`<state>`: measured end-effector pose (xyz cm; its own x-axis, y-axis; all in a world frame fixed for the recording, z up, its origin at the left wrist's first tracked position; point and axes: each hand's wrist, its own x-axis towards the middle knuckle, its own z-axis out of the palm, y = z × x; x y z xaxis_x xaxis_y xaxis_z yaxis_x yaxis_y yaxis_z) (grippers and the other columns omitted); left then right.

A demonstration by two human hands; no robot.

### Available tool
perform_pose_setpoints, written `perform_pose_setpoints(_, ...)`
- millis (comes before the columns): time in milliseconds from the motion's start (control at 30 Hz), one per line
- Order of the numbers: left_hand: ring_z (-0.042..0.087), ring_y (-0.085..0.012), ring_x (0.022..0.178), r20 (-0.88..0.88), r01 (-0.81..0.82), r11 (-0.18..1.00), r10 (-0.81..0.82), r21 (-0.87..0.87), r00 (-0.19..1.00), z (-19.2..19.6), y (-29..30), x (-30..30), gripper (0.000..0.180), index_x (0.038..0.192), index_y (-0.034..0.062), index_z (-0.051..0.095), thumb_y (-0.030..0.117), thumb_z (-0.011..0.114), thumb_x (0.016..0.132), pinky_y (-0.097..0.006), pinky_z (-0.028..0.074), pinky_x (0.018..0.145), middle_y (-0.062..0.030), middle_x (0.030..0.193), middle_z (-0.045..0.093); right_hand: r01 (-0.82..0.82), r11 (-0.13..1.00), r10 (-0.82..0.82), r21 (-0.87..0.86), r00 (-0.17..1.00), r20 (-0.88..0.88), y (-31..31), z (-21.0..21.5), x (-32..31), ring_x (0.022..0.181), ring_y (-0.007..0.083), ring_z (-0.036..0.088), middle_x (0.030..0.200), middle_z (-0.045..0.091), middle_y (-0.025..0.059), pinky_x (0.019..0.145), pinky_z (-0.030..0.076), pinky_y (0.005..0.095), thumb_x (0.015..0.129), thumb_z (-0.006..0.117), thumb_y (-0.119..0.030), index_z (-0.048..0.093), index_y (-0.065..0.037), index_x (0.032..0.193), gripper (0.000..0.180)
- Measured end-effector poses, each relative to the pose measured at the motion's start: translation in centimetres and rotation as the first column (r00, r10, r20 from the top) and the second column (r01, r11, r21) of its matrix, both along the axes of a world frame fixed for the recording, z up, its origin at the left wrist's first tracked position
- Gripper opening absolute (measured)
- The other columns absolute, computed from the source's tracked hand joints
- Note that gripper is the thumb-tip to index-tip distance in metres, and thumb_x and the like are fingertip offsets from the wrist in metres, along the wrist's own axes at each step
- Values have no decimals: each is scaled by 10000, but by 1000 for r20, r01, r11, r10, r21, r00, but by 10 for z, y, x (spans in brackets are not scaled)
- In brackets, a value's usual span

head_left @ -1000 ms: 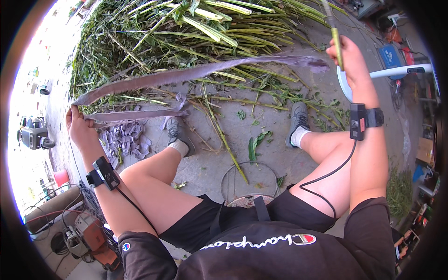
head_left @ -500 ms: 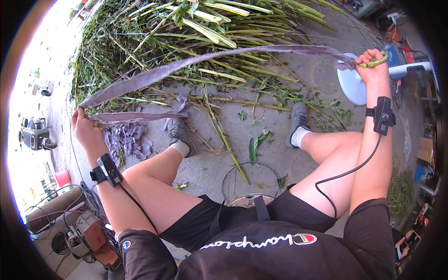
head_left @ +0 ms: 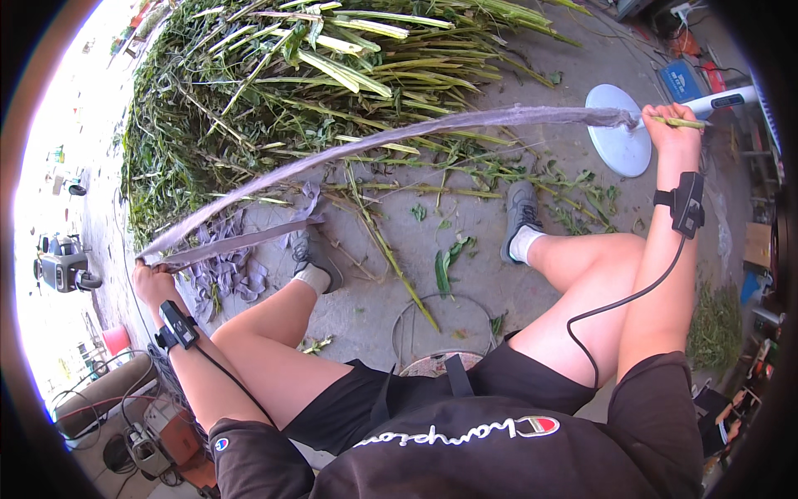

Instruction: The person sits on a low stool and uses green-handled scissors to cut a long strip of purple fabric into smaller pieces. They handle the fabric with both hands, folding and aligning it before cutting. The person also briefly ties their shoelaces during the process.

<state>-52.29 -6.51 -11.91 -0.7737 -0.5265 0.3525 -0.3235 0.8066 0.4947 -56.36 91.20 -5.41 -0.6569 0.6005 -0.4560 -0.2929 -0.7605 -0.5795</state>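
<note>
Long greyish-purple peeled bark strip [head_left: 391, 137]: light, floppy, fibrous, probably tear-prone. Left hand [head_left: 152, 281] pinching one end, right hand [head_left: 672, 125] clenched round other end plus thin green stalk [head_left: 683, 122]. Grip ends.

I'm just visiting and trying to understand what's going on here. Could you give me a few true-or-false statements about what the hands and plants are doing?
1. The left hand grips one end of a long greyish strip. True.
2. The right hand is empty. False: it holds a thin green stalk and the strip's other end.
3. The strip lies slack on the ground. False: it stretches between both hands.
4. A pile of green stalks lies beyond the feet. True.
5. Peeled strips are heaped near the left shoe. True.
</note>
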Motion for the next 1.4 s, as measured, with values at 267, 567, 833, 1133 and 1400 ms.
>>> perform_pose_setpoints(267,629,-192,672,377,-35,860,260,-510,889,-8,23,11,211,938,-37,617,84,634,767,-320,474,566,-121,755,648,188,980,-192,63,978,79,44,2,28,586,141,246,613,205,-18,679,277,360,784,475,-27,293,-132,677,236)
perform_pose_setpoints(567,629,-260,713,672,287,609,637,-739,378,86,-150,148,174,1000,80,635,160,553,868,-345,507,651,-100,811,653,303,953,-303,19,946,120,95,-20,47,621,159,251,640,225,-3,691,281,389,721,491,-66,315,-146,678,198)
perform_pose_setpoints(833,545,-175,691,8,-207,963,209,172,978,204,-199,210,450,1298,2,448,26,571,866,-257,462,622,-42,903,569,273,733,-487,623,850,200,108,-35,51,754,180,513,759,538,50,696,411,378,777,644,-86,521,-68,748,128)
perform_pose_setpoints(1133,254,-34,489,-376,120,807,133,578,917,260,89,48,240,1175,58,589,197,522,991,-206,197,414,49,670,363,-785,83,-135,614,602,787,101,-30,43,690,173,568,747,606,88,635,432,309,782,619,-147,618,-11,939,208)
perform_pose_setpoints(1400,288,-18,511,-467,451,678,-177,580,866,332,160,27,278,1217,5,570,171,509,1002,-180,239,435,36,641,360,-706,-27,-56,708,708,704,-39,28,13,797,150,626,822,643,69,656,455,282,772,681,-261,622,-18,992,333)
